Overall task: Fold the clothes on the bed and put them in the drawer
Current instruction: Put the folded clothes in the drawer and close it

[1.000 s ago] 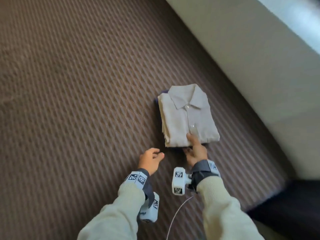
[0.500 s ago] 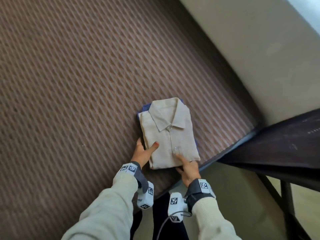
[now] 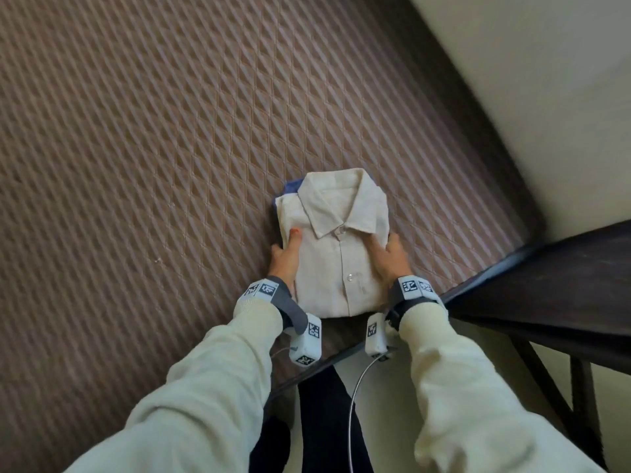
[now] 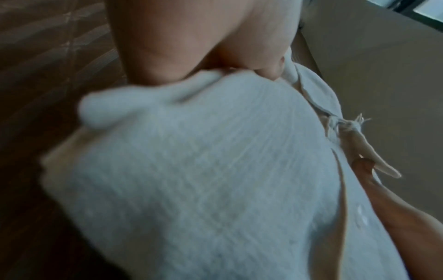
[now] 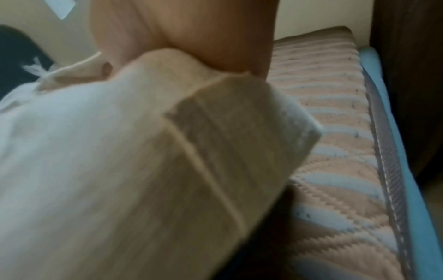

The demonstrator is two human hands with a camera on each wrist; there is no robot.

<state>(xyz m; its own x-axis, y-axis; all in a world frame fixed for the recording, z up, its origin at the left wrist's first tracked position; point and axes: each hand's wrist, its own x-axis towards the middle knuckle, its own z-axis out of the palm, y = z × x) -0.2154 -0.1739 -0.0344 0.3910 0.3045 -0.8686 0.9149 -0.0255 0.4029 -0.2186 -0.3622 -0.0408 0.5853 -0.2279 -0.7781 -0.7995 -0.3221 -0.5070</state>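
we had the folded shirt (image 3: 336, 254) lying on the bed (image 3: 136, 165), close to the near edge, collar pointing away from us and its long axis running straight out from our body. under it a blue garment (image 3: 290, 187) peeked out at the far left corner, so we judged it was a small stack rather than one piece. our left hand (image 3: 285, 256) gripped the left side of the stack, thumb laid on top of the cloth and the other fingers out of sight, we supposed tucked beneath. our right hand (image 3: 392, 256) clamped the right side the same way, thumb on top near the button line. in the left wrist view the shirt (image 4: 203, 180) bulged under the thumb; the right wrist view showed the layered fold (image 5: 215, 142) pinched at its edge. both hands sat level, midway along the shirt, equally near. no drawer was in view; the lift, we reckoned, called for both sides to rise together.
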